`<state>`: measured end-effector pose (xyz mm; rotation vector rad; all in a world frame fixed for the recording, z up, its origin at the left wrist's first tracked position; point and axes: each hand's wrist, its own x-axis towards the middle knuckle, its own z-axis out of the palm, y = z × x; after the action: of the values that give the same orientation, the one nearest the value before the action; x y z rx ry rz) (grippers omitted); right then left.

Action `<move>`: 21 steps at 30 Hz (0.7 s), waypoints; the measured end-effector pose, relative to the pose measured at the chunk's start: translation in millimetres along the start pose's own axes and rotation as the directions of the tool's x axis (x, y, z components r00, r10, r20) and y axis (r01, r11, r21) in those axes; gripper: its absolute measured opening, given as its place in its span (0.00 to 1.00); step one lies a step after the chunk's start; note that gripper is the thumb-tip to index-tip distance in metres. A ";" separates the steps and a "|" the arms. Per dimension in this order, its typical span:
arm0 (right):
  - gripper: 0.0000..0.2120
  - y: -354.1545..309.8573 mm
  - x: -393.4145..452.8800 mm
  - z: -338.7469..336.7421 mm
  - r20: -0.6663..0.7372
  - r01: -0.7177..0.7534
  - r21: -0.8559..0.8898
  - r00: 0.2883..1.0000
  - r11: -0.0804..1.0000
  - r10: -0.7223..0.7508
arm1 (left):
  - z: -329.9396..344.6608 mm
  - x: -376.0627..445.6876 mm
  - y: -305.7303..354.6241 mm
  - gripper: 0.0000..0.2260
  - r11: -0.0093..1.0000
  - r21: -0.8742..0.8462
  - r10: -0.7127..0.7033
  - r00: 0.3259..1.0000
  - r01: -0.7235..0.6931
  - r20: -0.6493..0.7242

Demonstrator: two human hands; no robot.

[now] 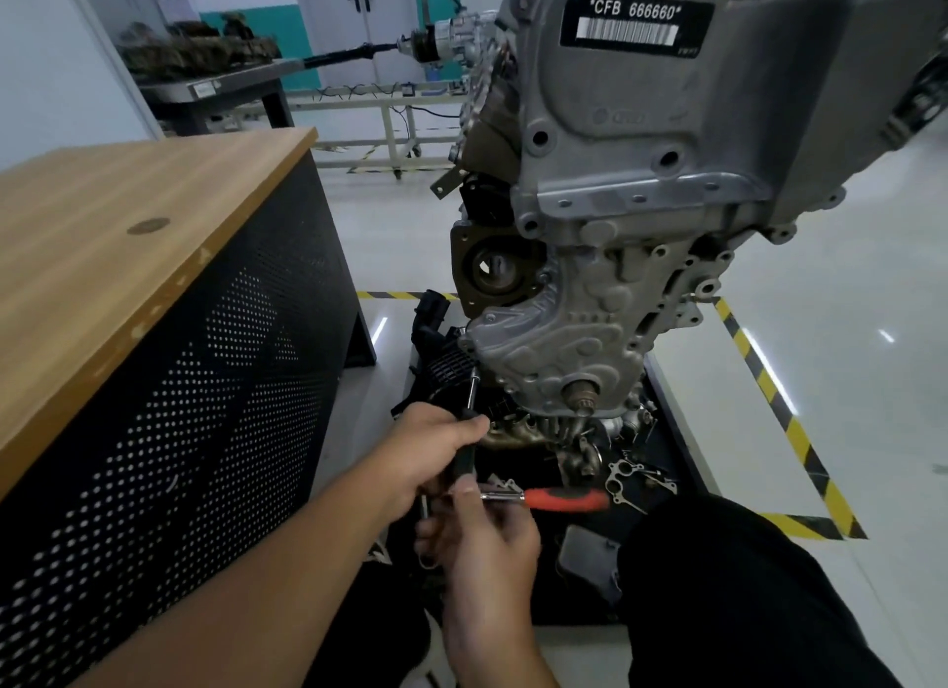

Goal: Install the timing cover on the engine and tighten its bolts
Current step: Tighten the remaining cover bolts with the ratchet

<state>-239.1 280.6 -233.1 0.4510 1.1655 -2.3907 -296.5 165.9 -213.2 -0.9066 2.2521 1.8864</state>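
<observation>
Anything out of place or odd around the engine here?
Loose metal parts lie scattered on the black mat under the engine, close to the hands. A wooden desktop's edge looks chipped. Otherwise nothing stands out.

A pale glossy floor [846, 379] carries everything. A dark mat [682, 431], bordered on the right by yellow-and-black tape [790, 431], lies on it at centre; the engine [605, 297] stands on the mat, with loose metal parts [623, 477] strewn at its near foot. On the left stands a wood-topped bench [128, 256] with perforated black sides. Far left, a grey table [220, 89] holds dark parts.
</observation>
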 end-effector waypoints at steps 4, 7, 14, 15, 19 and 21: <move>0.11 -16.3 -3.9 6.9 0.326 -0.442 0.656 0.897 0.612 0.298 | -2.4 0.8 11.8 0.10 0.972 -0.170 -0.154 0.987 0.161 0.054; 0.08 -15.8 -2.7 4.3 0.164 -0.297 0.384 0.954 0.874 0.252 | -2.7 0.9 7.6 0.11 0.982 -0.136 -0.129 0.991 0.130 0.020; 0.03 -24.3 11.9 -12.4 -0.016 0.284 -0.246 0.955 0.927 -0.297 | 29.4 -1.2 2.0 0.11 0.949 -0.306 -0.112 0.989 0.077 -0.098; 0.03 -30.5 10.6 -11.4 -0.006 0.089 0.052 0.996 0.995 -0.089 | 30.4 -1.4 2.5 0.13 0.938 -0.323 -0.148 0.988 0.127 -0.042; 0.12 -35.6 5.8 -15.5 0.252 -0.386 0.636 0.922 0.668 0.292 | 31.7 4.0 -1.0 0.14 0.938 -0.287 -0.201 0.980 0.196 0.012; 0.11 -25.4 7.4 -16.2 0.168 -0.349 0.447 0.937 0.824 0.305 | 28.2 6.3 -6.9 0.14 0.960 -0.236 -0.169 0.983 0.149 -0.068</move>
<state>-256.9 305.7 -229.5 0.6316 0.4036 -2.3358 -307.2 188.8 -228.7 -1.1849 1.9618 2.1004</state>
